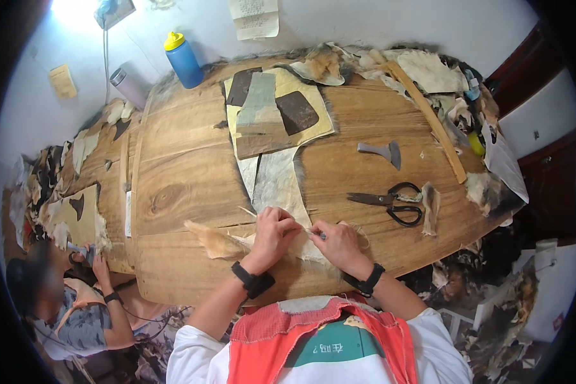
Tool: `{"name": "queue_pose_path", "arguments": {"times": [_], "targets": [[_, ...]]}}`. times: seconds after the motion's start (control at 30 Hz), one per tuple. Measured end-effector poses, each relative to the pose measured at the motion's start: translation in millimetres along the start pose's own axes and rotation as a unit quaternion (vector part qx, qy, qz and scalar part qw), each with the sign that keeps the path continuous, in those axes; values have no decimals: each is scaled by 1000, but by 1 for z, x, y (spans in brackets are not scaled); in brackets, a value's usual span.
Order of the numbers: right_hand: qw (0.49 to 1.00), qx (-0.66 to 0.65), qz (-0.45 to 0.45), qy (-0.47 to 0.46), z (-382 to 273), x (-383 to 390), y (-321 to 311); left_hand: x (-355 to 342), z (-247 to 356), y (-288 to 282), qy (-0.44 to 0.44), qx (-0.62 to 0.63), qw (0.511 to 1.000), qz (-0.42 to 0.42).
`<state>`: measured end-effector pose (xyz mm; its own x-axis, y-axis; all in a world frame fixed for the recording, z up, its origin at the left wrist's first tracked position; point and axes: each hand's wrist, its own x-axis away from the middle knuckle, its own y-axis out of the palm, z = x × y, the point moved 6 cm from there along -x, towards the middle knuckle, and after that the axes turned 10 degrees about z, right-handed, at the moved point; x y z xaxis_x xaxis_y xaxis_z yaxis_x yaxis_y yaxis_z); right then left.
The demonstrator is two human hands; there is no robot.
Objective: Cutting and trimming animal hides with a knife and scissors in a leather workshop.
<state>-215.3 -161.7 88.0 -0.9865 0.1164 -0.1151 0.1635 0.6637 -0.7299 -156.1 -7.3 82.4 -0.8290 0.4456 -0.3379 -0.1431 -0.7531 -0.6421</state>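
Note:
A pale strip of fur hide (281, 182) runs down the table toward me, and its near end lies under my hands. My left hand (273, 235) is closed in a pinch at the edge of this hide. Just to its right, my right hand (340, 244) is closed around a small grey metal-looking tool (320, 235), most of it hidden by the fingers. The thin tip points toward my left fingers. A tan fur scrap (214, 239) lies left of my left hand. Black-handled scissors (393, 202) rest open-bladed beyond my right hand.
A flat-bladed metal tool (384, 153) lies beyond the scissors. Flat pattern pieces (297, 112) sit on hide at the far middle. A wooden strip (429, 121) and fur scraps (432, 72) edge the right. A blue bottle (184, 63) stands far left. Another person (77, 301) works at left.

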Motion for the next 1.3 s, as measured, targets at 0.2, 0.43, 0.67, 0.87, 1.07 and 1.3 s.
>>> {"name": "queue_pose_path", "arguments": {"times": [0.2, 0.43, 0.67, 0.87, 1.07, 1.3], "targets": [[998, 47, 52, -8, 1, 3, 7, -3, -4, 8, 68, 3, 998, -7], [998, 17, 62, -24, -5, 3, 5, -5, -7, 5, 39, 38, 998, -19], [995, -71, -52, -37, 3, -38, -19, -13, -2, 4, 25, 52, 998, -24], [979, -140, -114, -97, 10, -45, -7, -10, -4, 6, 11, 45, 999, -16], [980, -147, -96, -91, 13, -46, -8, -10, -3, 6, 11, 38, 999, -18], [986, -73, -112, -96, 3, -44, -4, -10, 0, 3, 8, 19, 999, -28]]}}
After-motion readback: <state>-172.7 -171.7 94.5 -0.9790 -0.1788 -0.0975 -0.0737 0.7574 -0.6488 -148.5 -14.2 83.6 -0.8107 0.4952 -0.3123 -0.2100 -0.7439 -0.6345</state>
